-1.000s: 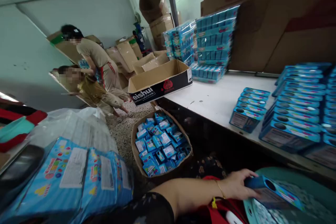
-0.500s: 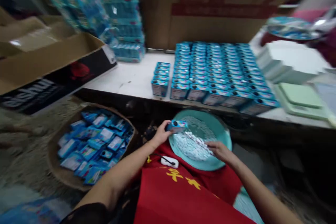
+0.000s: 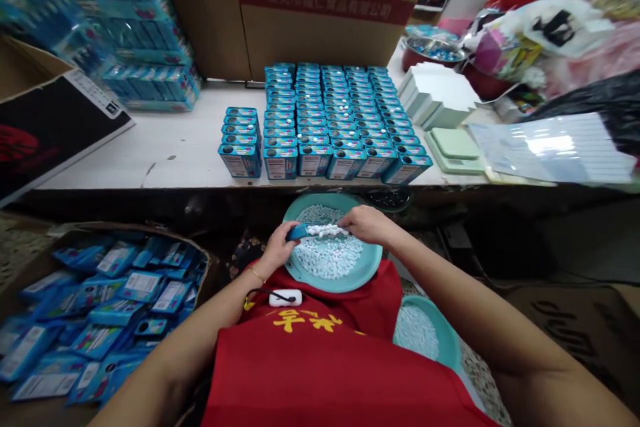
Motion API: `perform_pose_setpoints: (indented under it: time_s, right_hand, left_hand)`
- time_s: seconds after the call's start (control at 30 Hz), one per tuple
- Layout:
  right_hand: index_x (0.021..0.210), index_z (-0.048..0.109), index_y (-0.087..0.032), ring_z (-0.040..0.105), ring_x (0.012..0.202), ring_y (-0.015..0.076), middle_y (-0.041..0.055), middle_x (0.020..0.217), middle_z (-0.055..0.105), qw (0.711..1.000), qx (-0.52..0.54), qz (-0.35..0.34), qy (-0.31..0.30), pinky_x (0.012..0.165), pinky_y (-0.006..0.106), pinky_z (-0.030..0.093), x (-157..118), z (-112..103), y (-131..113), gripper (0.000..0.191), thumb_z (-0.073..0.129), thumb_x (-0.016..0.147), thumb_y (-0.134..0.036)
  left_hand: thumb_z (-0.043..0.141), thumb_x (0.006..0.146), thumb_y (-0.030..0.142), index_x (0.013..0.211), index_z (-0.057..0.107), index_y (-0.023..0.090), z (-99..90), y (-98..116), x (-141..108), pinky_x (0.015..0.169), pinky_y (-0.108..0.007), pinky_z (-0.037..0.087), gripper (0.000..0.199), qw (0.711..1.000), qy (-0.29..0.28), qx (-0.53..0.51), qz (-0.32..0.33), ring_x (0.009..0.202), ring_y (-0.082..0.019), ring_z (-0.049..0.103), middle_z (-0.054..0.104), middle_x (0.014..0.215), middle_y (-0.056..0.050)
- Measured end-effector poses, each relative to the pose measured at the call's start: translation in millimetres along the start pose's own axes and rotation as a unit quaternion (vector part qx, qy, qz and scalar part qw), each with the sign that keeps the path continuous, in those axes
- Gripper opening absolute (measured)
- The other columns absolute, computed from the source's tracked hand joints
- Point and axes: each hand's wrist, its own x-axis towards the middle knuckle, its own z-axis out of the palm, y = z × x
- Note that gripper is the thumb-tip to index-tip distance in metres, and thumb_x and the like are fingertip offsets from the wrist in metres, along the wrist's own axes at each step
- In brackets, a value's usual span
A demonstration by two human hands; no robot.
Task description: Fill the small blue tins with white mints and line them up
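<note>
My left hand point(image 3: 277, 248) grips a small blue box point(image 3: 297, 232), tilted on its side over a turquoise basin point(image 3: 374, 265). White oval candies point(image 3: 330, 261) cover much of the basin's bottom. From the other side my right hand point(image 3: 367, 223) holds a narrow scoop point(image 3: 326, 231) by its end, fingers pinched together. A row of candies is heaped along the scoop and hides most of it. Its far end meets the mouth of the blue box; whether it reaches inside I cannot tell. The basin rests on a red apron point(image 3: 310, 360).
Rows of upright blue boxes point(image 3: 345, 123) stand on the white table point(image 3: 165, 153). A carton of loose blue boxes point(image 3: 207, 257) is at lower left. A second turquoise basin point(image 3: 450, 340) of candies sits at lower right. A pale green scale point(image 3: 455, 150) lies right on the table.
The view has swung right. The scoop, earlier low among the candies, is now raised with a heap on it and its end at the box. The box has tipped toward it.
</note>
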Motion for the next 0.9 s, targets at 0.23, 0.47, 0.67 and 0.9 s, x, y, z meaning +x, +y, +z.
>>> perform_pose_setpoints:
  time_s: [0.23, 0.47, 0.67, 0.9]
  right_hand:
    - [0.106, 0.063, -0.012, 0.060, 0.097, 0.0254, 0.0182, 0.097, 0.066, 0.996, -0.078, 0.021, 0.031, 0.085, 0.036, 0.042, -11, -15, -21, 0.033, 0.043, 0.085, -0.027]
    - [0.110, 0.059, -0.022, 0.057, 0.103, 0.0217, 0.0094, 0.110, 0.063, 0.993, 0.033, 0.112, 0.015, 0.080, 0.028, 0.043, 15, 68, 32, 0.034, 0.033, 0.087, -0.018]
    - [0.114, 0.056, -0.014, 0.060, 0.099, 0.0202, 0.0157, 0.110, 0.063, 0.994, 0.062, 0.078, -0.046, 0.081, 0.029, 0.043, 41, 169, -6, 0.038, 0.030, 0.087, -0.010]
    - [0.105, 0.066, -0.022, 0.058, 0.101, 0.0165, 0.0032, 0.108, 0.067, 0.985, 0.155, -0.002, -0.075, 0.083, 0.022, 0.042, 36, 183, 13, 0.036, 0.044, 0.079, -0.011]
  left_hand:
    - [0.055, 0.066, 0.017, 0.103, 0.056, 0.019, 4.1, -3, 1, 0.091, -0.037, 0.040, 0.037, 1.000, 0.005, 0.010, -0.008, 0.099, -0.021, 0.053, 0.058, 0.105, -0.005]
    - [0.058, 0.069, 0.028, 0.109, 0.050, 0.019, -11.4, -11, -11, 0.088, -0.034, 0.041, 0.042, 0.996, 0.066, -0.024, -0.061, 0.094, -0.019, 0.054, 0.058, 0.101, -0.004]
    - [0.060, 0.070, 0.030, 0.109, 0.049, 0.017, -6.8, -16, -13, 0.091, -0.033, 0.039, 0.043, 0.995, 0.070, -0.035, -0.056, 0.097, -0.019, 0.053, 0.057, 0.104, -0.005]
    - [0.060, 0.071, 0.032, 0.109, 0.048, 0.017, -8.8, -12, -12, 0.092, -0.033, 0.039, 0.043, 0.994, 0.068, -0.060, -0.055, 0.098, -0.018, 0.053, 0.057, 0.105, -0.005]
